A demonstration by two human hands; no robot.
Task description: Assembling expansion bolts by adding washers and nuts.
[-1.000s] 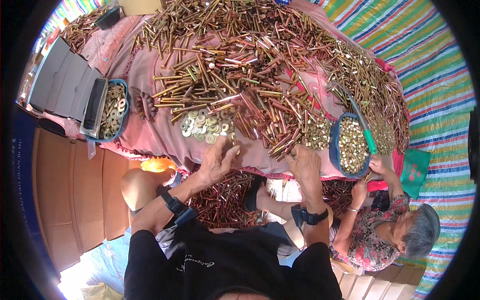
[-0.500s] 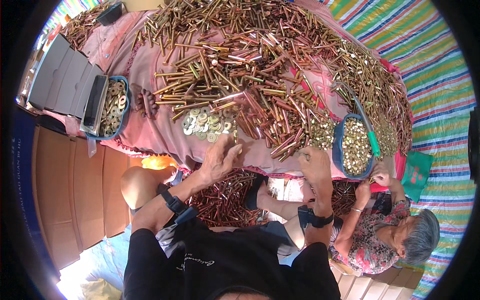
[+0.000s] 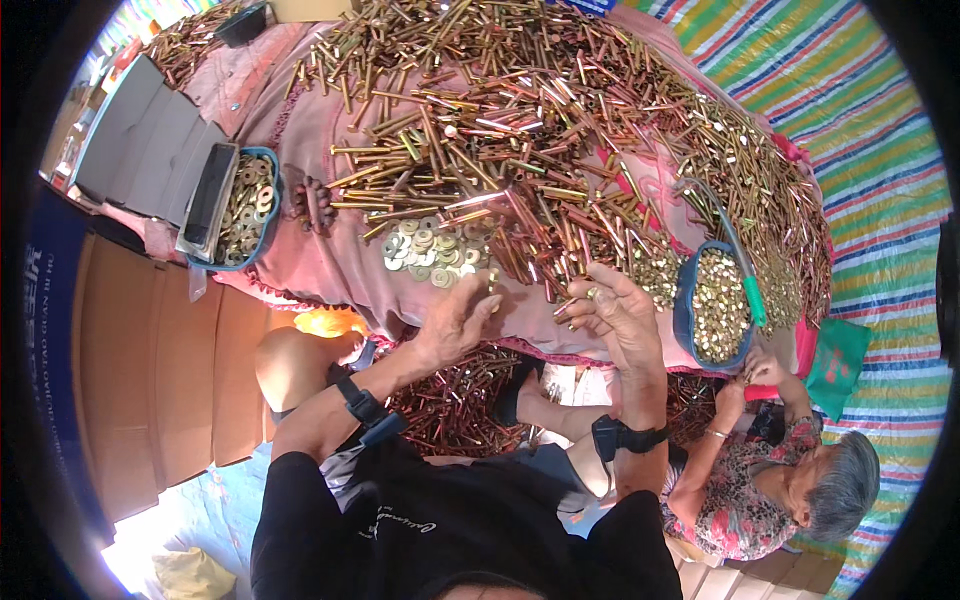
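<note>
We held gold bolt [image 3: 494, 284] pinched in left hand [image 3: 455, 320], long axis pointing away; right hand [image 3: 622, 315] lay rightward, half-curled, contents unclear.

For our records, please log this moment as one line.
left hand: holding metal piece; right hand: holding metal pieces; washers: near left hand

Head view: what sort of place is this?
Likely an improvised small-hardware workspace, rather than a formal factory line: heaps of long bolts on a pink cloth, a blue tub of washers, and striped sheeting alongside.
</note>
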